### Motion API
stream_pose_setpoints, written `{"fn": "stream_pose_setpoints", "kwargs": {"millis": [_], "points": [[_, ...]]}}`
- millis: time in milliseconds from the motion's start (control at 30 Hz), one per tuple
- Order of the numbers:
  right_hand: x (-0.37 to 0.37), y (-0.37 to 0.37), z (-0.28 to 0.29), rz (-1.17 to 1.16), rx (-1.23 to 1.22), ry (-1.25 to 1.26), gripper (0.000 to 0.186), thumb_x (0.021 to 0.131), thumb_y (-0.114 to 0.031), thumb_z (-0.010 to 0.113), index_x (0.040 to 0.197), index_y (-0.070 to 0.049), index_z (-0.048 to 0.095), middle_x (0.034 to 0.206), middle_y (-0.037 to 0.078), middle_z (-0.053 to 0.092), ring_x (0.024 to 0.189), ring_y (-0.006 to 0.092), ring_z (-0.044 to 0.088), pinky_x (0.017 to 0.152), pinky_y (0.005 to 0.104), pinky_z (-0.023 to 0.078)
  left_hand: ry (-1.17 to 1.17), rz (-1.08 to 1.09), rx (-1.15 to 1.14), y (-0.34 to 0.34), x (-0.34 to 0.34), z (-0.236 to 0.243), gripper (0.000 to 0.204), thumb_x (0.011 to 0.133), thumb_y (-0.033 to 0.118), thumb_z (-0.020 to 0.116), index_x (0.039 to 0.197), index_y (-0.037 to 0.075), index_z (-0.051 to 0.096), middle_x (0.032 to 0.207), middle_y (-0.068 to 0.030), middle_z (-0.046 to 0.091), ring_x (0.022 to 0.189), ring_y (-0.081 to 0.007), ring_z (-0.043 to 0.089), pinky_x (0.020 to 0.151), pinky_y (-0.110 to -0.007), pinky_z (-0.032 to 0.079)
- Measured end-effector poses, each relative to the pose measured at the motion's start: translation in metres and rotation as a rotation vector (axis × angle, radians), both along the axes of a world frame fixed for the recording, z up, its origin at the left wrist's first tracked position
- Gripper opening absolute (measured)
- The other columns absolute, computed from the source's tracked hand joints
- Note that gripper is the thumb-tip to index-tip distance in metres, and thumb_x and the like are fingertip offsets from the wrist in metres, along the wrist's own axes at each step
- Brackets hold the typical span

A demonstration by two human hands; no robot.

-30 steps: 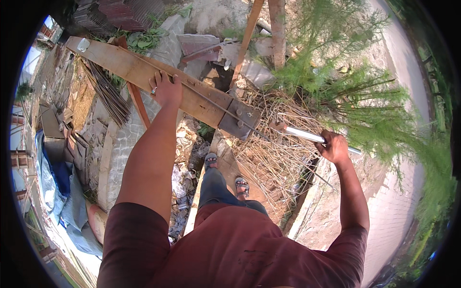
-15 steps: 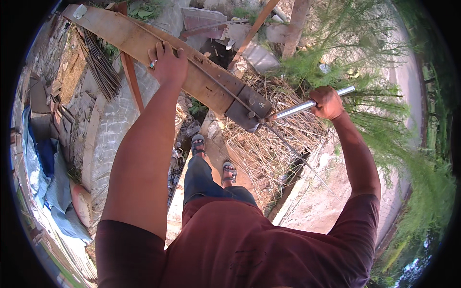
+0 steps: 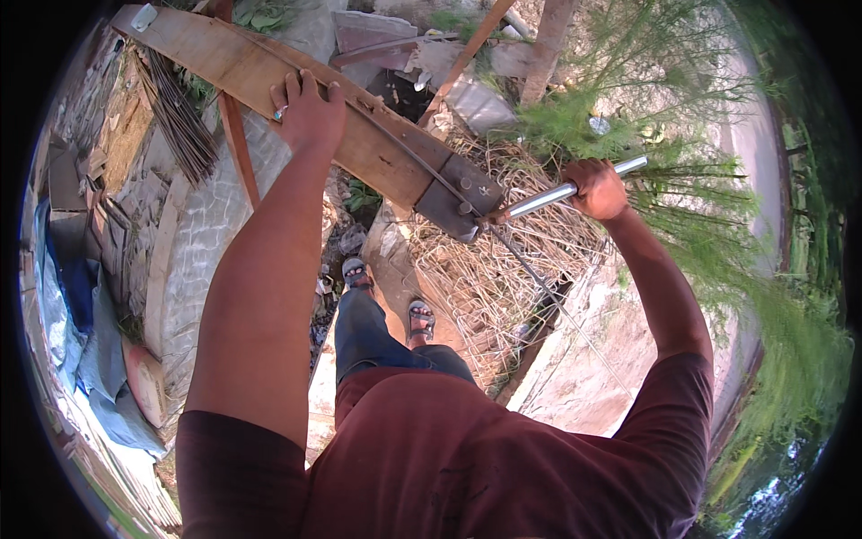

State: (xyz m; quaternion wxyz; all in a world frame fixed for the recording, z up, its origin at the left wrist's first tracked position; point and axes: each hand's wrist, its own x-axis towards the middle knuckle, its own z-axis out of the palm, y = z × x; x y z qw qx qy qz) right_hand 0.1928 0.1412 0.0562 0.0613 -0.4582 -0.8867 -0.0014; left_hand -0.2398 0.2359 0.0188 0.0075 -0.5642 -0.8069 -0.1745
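Observation:
A long wooden board (image 3: 386, 163) slants from the far left to the middle, with a dark metal plate (image 3: 446, 214) and pins at its near end. Along its top runs a thin metal rod (image 3: 404, 148), which passes the pins and sticks out toward the lower right. My left hand (image 3: 312, 119) lies on the board with fingers spread over the rod; the contact beneath them is hidden. My right hand (image 3: 596, 189) is closed round a shiny metal pipe (image 3: 539, 202), whose rusty inner end meets the rod beside the plate.
Wooden legs (image 3: 235, 144) prop the board. Beyond my sandalled feet (image 3: 420, 319) lies a heap of dry stalks (image 3: 512, 269). A bundle of thin rods (image 3: 180, 126) and a blue tarp (image 3: 103, 350) are at left. Green feathery branches (image 3: 664, 108) hang close to my right hand.
My right hand and the pipe have moved slightly left. The rod's free end has swung a little nearer to me. My left hand keeps its place on the board.

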Motion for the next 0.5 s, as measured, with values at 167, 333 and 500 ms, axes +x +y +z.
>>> {"fn": "stream_pose_setpoints", "kwargs": {"millis": [167,333,500], "points": [[-0.005,0.001,-0.005,-0.034,-0.068,0.081,0.01,0.063,-0.011,0.064,0.07,-0.011,0.057,0.068,0.008,0.057,0.071,0.0296,0.058,0.059,0.0407,0.044,-0.043,0.017,-0.034,0.0,0.001,0.004,0.061,0.087,0.045,0.043,0.14,0.014,0.036,0.148,-0.0049,0.024,0.14,-0.027,0.013,0.104,-0.061,0.021],[-0.006,0.012,0.007,-0.078,-0.165,-0.044,0.012,0.061,-0.015,0.062,0.071,-0.01,0.056,0.069,0.009,0.058,0.075,0.03,0.059,0.069,0.0441,0.045,-0.038,0.007,-0.022,0.0,0.001,0.001,0.061,0.087,0.044,0.042,0.14,0.014,0.035,0.149,-0.0047,0.024,0.14,-0.0272,0.013,0.104,-0.061,0.021],[-0.006,0.017,0.013,-0.129,-0.26,-0.197,0.015,0.06,-0.017,0.06,0.073,-0.01,0.056,0.073,0.009,0.06,0.08,0.0304,0.059,0.075,0.0455,0.042,-0.022,0.026,-0.017,0.002,0.002,-0.002,0.062,0.087,0.046,0.043,0.14,0.015,0.037,0.148,-0.0038,0.025,0.139,-0.0261,0.015,0.104,-0.058,0.023]]}}
